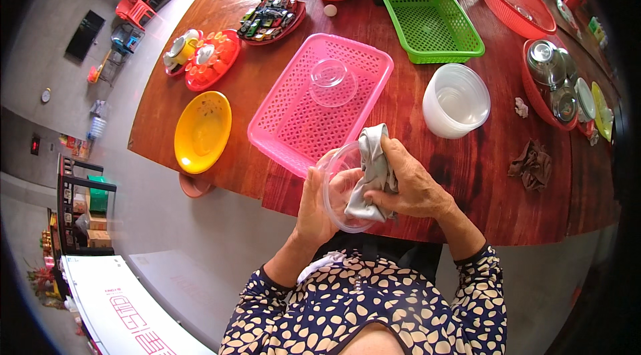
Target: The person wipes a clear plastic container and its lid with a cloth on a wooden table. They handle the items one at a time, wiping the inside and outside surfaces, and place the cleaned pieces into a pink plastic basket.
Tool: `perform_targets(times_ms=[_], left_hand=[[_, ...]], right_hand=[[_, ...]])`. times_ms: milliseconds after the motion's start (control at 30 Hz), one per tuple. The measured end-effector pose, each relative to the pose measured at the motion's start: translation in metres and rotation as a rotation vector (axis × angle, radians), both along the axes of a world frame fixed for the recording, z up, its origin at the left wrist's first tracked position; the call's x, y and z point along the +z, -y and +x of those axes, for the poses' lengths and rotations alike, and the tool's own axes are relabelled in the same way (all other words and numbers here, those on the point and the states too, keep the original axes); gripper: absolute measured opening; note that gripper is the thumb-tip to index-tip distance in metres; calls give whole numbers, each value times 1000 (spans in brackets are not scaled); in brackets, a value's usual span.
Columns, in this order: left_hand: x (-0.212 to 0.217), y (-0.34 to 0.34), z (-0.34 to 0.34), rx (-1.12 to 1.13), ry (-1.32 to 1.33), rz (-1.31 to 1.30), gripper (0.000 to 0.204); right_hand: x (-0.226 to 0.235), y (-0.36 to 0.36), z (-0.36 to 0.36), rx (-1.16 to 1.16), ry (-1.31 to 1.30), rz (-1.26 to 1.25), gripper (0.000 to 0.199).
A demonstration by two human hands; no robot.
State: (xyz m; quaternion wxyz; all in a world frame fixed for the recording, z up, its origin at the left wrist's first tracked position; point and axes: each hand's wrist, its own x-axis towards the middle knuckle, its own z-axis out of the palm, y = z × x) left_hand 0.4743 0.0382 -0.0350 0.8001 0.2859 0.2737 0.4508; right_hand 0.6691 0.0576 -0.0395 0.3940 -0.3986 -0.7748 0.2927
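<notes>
My left hand grips a clear round plastic bowl by its side, just over the table's near edge. In my right hand a bunched grey cloth is pressed against the inside of this bowl, its lower part covering some of the wall. Right beyond my hands lies a pink perforated basket holding clear plastic pieces, at least one of them a round bowl. A stack of translucent white tubs stands to the right of the basket.
On the wooden table are a yellow oval dish, a green basket, a red tray of small cups and a plate of toy cars. Red colanders and metal bowls stand at right, near a crumpled brown cloth.
</notes>
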Motion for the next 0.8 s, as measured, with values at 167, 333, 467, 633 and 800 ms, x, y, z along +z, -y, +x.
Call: perform_targets(times_ms=[167, 333, 467, 633, 800], left_hand=[[2, 1, -3, -45, -34, -5, 70], [3, 3, -6, -70, 130, -138, 62], [11, 7, -4, 20, 62, -117, 61], [5, 3, -8, 59, 40, 116, 64], [-7, 2, 0, 231, -97, 327, 66]], right_hand=[[10, -14, -9, -143, 189, 265, 66], [35, -35, -31, -52, 243, 873, 44], [37, -35, -36, -99, 239, 782, 43], [10, -27, -33, -260, 97, 348, 41], [-16, -9, -35, -315, -27, 44, 32]])
